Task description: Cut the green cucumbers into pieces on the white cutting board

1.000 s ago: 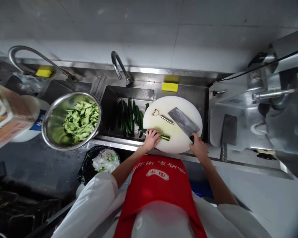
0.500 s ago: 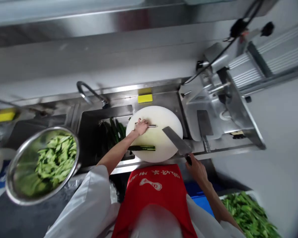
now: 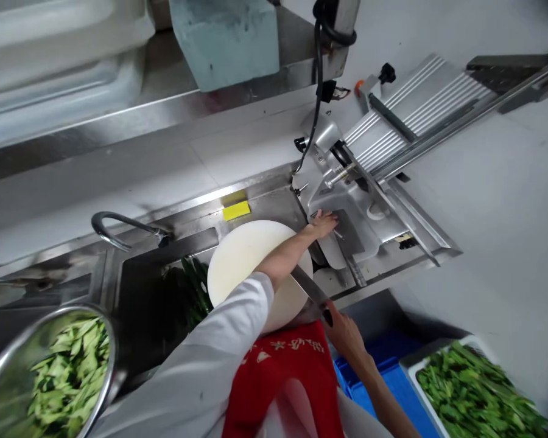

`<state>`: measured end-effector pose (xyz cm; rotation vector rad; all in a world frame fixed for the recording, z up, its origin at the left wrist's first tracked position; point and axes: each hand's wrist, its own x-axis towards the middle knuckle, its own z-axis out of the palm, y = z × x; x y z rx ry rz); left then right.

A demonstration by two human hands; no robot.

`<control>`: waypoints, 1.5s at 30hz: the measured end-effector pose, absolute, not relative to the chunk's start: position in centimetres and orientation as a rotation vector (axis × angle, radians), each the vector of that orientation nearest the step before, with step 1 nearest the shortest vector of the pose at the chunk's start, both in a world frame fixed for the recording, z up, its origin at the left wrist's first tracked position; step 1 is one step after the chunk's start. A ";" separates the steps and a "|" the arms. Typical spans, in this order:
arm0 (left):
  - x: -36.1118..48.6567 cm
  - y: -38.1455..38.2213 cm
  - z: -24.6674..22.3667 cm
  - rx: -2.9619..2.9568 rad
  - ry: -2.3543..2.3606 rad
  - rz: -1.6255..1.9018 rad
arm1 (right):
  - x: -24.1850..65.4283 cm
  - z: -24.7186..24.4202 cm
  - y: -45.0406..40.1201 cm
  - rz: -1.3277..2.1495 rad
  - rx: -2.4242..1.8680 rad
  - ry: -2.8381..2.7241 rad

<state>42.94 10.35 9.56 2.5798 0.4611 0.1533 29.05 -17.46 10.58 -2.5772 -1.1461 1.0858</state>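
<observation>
Left hand (image 3: pixel 324 224) and peeler (image 3: pixel 338 235) shifted: cutting board (image 3: pixel 235 255) to slicer tray (image 3: pixel 371 240)

Left fingers over peeler; can't tell if gripped. Right hand (image 3: pixel 344 334) clamps cleaver (image 3: pixel 308 285). Risk: left forearm crosses close by the blade, so a careless pull-back could nick it. Second cleaver (image 3: pixel 352 237) (probably loose) lies beside peeler; slicer (image 3: pixel 411 115) blocks beyond.

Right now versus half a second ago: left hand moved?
Yes, rightward: against the yellow sponge, the left hand went from below it, over the white board, to well right of it, over the metal tray.
</observation>
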 end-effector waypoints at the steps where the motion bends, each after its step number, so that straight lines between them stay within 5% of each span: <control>1: 42.8 10.8 9.7 2.591 0.409 0.140 | 29.2 10.6 -17.5 1.094 -2.571 -1.143; 5: 35.9 14.0 11.1 2.570 0.349 0.312 | 29.9 10.2 -18.1 1.106 -2.549 -1.193; 9: 20.0 15.3 11.3 2.425 0.724 0.520 | 30.2 9.6 -18.4 1.093 -2.401 -1.386; 17: -10.8 4.7 7.4 2.198 1.858 0.609 | 28.9 10.3 -14.2 1.239 -2.263 -1.755; 21: -19.5 -1.1 7.6 1.950 2.115 0.008 | 28.3 10.4 -12.1 1.240 -2.330 -1.872; 23: -19.1 -2.3 8.0 1.902 2.074 -0.129 | 27.9 10.3 -10.8 1.186 -2.374 -1.955; 27: -9.6 -0.8 7.7 2.191 1.660 0.273 | 27.1 9.7 -8.4 1.035 -2.480 -2.079; 32: 1.1 2.9 4.3 2.457 1.094 0.058 | 27.2 9.4 -8.0 0.989 -2.526 -2.106; 45: 5.3 0.6 0.3 2.406 1.283 0.336 | 26.5 12.8 -14.3 0.968 -2.535 -2.139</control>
